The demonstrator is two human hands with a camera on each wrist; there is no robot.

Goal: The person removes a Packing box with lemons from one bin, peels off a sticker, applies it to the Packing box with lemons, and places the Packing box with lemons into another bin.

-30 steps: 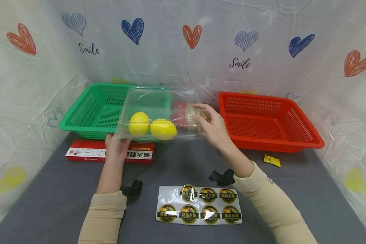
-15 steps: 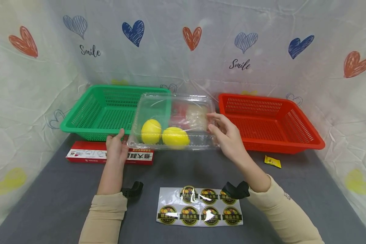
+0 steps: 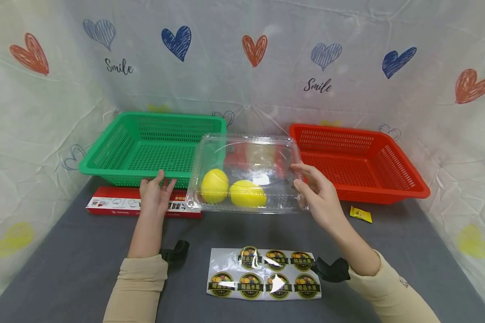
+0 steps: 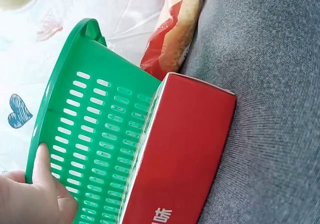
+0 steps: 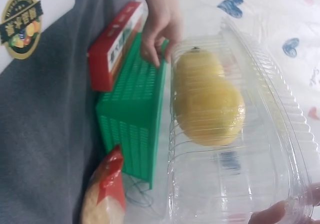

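My right hand (image 3: 321, 197) grips the right side of a clear plastic clamshell container (image 3: 246, 170), held up over the table. Two yellow lemon-like fruits (image 3: 214, 186) lie along its near side; the right wrist view shows them through the ribbed plastic. My left hand (image 3: 155, 195) has no hold on the container. It stays left of it with fingers loosely extended, overlapping the front of the green basket (image 4: 95, 124) in the left wrist view. Below that hand lies a long red and white box (image 3: 117, 202).
A red basket (image 3: 422, 186) stands at the right, with a small yellow packet (image 3: 360, 214) in front. At the near middle lies a sheet of round fruit stickers (image 3: 230, 289). A red and clear bag with beige contents (image 4: 175, 34) sits beyond the green basket.
The container with the yellow fruits has moved right and toward me in my right hand. My left hand, at its left corner a second ago, is now apart from it.
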